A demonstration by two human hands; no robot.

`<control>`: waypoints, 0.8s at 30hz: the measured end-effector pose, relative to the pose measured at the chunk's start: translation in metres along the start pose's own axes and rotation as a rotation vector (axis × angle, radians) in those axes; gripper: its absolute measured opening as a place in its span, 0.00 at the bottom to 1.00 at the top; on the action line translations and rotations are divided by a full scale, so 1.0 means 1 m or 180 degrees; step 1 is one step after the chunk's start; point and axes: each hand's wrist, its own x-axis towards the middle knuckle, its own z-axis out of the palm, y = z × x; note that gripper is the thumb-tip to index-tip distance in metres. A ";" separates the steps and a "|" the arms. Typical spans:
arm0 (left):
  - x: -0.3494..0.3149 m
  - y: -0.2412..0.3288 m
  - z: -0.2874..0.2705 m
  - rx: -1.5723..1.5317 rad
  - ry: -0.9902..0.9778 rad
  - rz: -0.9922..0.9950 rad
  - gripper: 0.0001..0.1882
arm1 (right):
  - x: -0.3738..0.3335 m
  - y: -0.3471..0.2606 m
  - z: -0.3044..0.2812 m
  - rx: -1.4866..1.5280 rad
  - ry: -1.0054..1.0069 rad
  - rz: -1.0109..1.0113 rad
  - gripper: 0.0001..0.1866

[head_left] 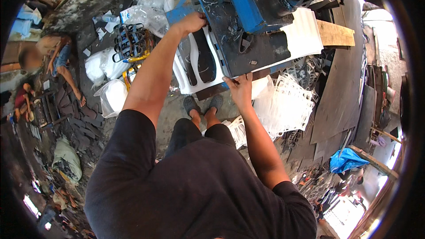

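Note:
A white foam-like sheet [194, 64] with long sole-shaped cut-outs sticks out to the left of a dark cutting board [261, 51] on a blue press machine [241, 4]. My left hand [191, 23] is closed at the sheet's far edge, beside the board's far left corner; its fingertips are partly hidden. At the near edge, my right hand [240, 90] has its thumb and fingers closed on the sheet's rim by the board's front corner. More white sheet [305, 33] shows along the board's right side. A small dark ring-like piece [245, 43] lies on the board.
Cut white sheet scraps [283, 106] hang below the board at right. Dark strap-like frames [130, 42] and clear plastic bags [148, 15] lie at left. Large grey sheets [338, 84] lean at right. Another person [57, 51] sits far left. A blue bag [347, 161] lies lower right.

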 end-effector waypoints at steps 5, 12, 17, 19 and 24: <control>-0.012 0.013 0.000 0.0260 -0.0019 0.0134 0.16 | 0.000 -0.001 -0.005 -0.0119 0.0023 -0.0111 0.21; -0.016 0.019 0.001 0.0013 -0.0084 -0.0004 0.16 | -0.001 -0.002 -0.008 -0.0333 0.0093 -0.0205 0.20; -0.022 -0.003 0.025 -0.0578 0.1213 0.0528 0.17 | -0.008 0.008 -0.010 -0.0170 0.0144 -0.0403 0.23; -0.036 -0.020 0.053 -0.0769 0.2013 0.0405 0.16 | -0.018 0.000 -0.014 0.0780 0.0652 0.0594 0.23; -0.069 -0.025 0.100 -0.2143 0.1611 -0.0524 0.14 | -0.004 0.002 -0.016 0.3042 0.0652 0.2251 0.14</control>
